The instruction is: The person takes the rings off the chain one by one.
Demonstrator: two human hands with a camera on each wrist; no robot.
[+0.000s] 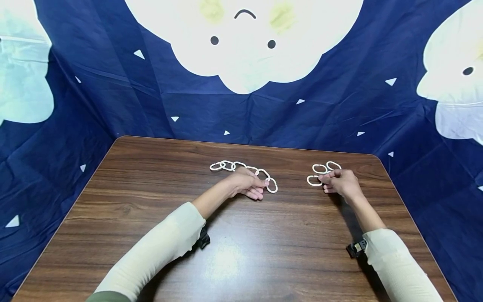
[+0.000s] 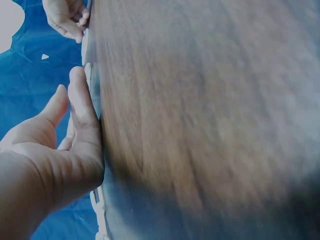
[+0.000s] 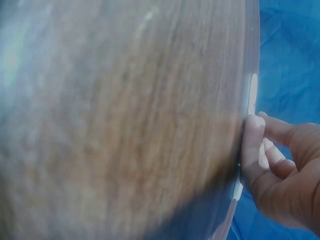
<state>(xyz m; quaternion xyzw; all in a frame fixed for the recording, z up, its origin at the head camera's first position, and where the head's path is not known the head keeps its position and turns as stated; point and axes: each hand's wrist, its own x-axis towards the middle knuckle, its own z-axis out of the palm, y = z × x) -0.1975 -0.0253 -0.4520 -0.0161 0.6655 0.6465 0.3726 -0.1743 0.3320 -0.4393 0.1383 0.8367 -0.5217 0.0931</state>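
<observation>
A chain of several white plastic links (image 1: 239, 162) curves over the wooden table. My left hand (image 1: 246, 183) rests by its right part, fingertips at the last link (image 1: 276, 187). In the left wrist view the left hand (image 2: 75, 135) has its thumb raised apart from fairly straight fingers. At the right, my right hand (image 1: 341, 184) pinches the near edge of a loose white link (image 1: 307, 180) between thumb and forefinger. The right wrist view shows the right hand (image 3: 280, 170) with these fingertips together on a white link (image 3: 253, 92).
Two more loose white links, one on the left (image 1: 314, 168) and one on the right (image 1: 333, 162), lie just beyond my right hand. The brown table (image 1: 234, 226) ends at a blue cloth backdrop (image 1: 249, 117) with white clouds. A black wrist camera (image 1: 203, 238) sits under the left sleeve.
</observation>
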